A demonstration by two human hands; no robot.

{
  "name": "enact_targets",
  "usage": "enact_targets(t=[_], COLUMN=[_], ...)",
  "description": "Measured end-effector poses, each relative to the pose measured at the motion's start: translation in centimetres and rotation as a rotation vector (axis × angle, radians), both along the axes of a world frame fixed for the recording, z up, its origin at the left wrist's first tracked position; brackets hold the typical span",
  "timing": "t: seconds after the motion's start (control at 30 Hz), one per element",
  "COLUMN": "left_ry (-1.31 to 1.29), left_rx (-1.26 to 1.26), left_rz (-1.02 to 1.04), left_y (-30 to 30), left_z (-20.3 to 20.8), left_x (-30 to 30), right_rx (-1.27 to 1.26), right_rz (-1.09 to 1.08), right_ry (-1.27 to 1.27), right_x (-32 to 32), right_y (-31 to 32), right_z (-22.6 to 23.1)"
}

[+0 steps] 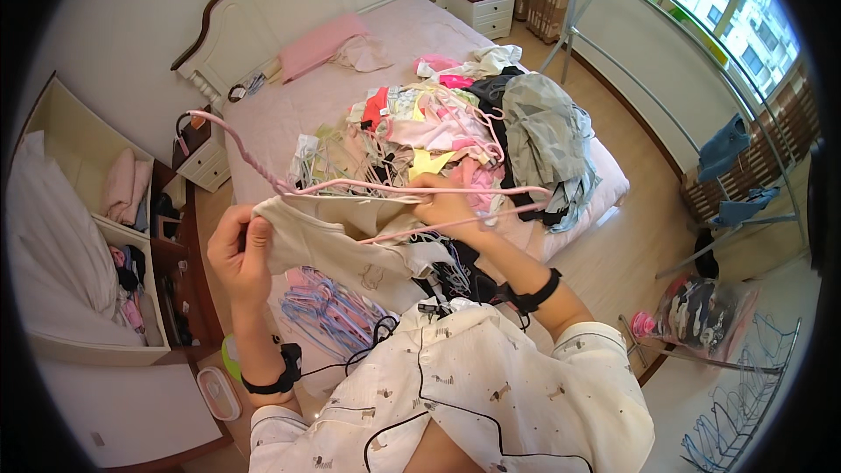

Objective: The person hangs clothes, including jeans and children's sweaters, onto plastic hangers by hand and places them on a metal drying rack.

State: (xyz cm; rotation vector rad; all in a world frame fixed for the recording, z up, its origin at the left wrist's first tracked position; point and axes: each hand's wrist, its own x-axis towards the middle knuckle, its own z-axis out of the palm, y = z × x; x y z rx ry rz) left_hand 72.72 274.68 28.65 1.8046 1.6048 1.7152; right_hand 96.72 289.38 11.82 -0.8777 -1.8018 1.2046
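A cream-coloured garment (328, 232) is stretched between my two hands in front of my chest. My left hand (241, 256) is closed on its left edge, thumb on top. My right hand (445, 208) is closed at the garment's other side, its fingertips partly hidden by cloth and hanger. A pink hanger (394, 186) lies across the garment's opening, its twisted neck and hook pointing up and left. The hanger's right end passes over my right wrist. Its lower bar runs down into the cloth, where the left end is hidden.
A heap of clothes (447, 123) covers much of the bed (250, 136). Blue and pink hangers (333, 311) lie close to my body. An open wardrobe (131, 219) stands left, a metal drying rack (648, 74) right. More hangers (745, 394) hang at the lower right.
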Motion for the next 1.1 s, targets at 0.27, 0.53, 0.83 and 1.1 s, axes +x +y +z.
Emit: enact_targets(t=[0.27, 0.53, 0.83, 1.1], left_ry=[0.22, 0.465, 0.393, 0.157], left_rx=[-0.183, -0.097, 0.05, 0.047], left_rz=[0.178, 0.173, 0.315, 0.204], left_y=[-2.0, -1.6, -0.9, -1.8], left_z=[-1.9, -2.2, -3.1, -3.3], left_x=[-3.3, -2.5, -0.6, -1.6], right_rx=[-0.108, -0.235, -0.23, 0.794], right_rz=[-0.021, -0.141, 0.195, -0.199], right_ry=[-0.041, -0.188, 0.114, -0.191], right_x=[5.4, 6.7, 4.2, 5.5], right_y=[1.4, -0.3, -3.8, -1.1], right_z=[1.9, 5.0, 7.5, 11.4])
